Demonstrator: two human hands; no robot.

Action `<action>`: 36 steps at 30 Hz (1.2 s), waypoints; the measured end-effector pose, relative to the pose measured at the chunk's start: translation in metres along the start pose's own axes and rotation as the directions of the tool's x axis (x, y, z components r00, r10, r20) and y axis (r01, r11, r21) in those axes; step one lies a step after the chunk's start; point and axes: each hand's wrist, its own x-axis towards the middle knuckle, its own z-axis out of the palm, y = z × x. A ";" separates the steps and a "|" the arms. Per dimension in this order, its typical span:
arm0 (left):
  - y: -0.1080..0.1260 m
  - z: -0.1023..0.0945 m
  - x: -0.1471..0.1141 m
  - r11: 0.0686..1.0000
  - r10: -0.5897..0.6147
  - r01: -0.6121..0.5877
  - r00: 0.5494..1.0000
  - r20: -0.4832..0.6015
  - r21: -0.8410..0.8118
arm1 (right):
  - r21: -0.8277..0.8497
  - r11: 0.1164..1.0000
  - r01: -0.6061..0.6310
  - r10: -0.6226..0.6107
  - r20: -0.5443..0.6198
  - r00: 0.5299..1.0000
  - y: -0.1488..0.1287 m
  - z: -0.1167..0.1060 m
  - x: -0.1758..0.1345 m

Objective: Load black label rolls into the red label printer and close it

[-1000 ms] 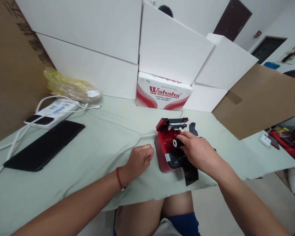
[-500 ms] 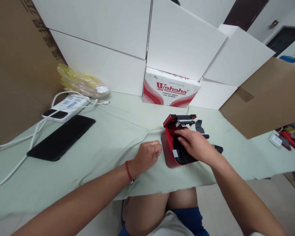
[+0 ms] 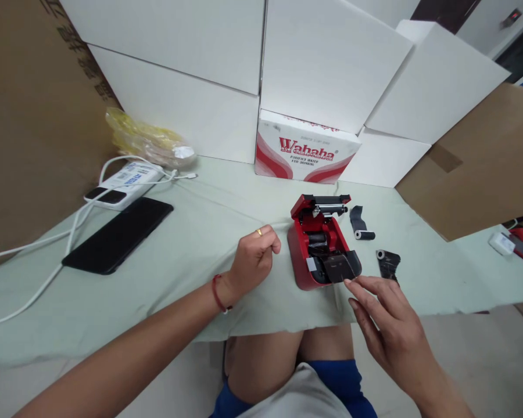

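Note:
A red label printer stands on the cloth with its lid tipped up and back. Inside lies a dark roll, from which black ribbon runs out towards the printer's front edge. My right hand is at the front right of the printer, its fingertips on the ribbon's near corner; the thumb sits a little lower. Closed into a loose fist, my left hand rests on the cloth left of the printer, apart from it; nothing shows in it.
Two small cores with black ribbon, one farther back and one nearer, lie right of the printer. A black phone, white power strip and cables are at left. A Wahaba-like printed box stands behind, against white boxes.
My right hand has come out of the printer towards the front right, and the black ribbon now stretches to its fingertips. My left hand has shifted slightly up and left, still closed.

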 end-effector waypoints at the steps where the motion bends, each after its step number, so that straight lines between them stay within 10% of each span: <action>1: 0.006 -0.005 0.005 1.000 0.010 -0.010 1.000 -0.017 0.001 | 0.002 1.000 0.000 0.000 -0.013 1.000 0.000 0.002 -0.003; 13: 0.023 -0.027 0.079 0.984 -0.091 0.106 0.990 -0.109 0.142 | -0.093 0.996 -0.002 0.005 0.041 0.999 0.004 0.017 -0.003; 36: 0.023 0.019 0.086 0.994 -0.099 0.095 0.991 0.086 0.048 | -0.113 0.992 -0.048 0.060 0.107 0.992 -0.002 0.022 -0.008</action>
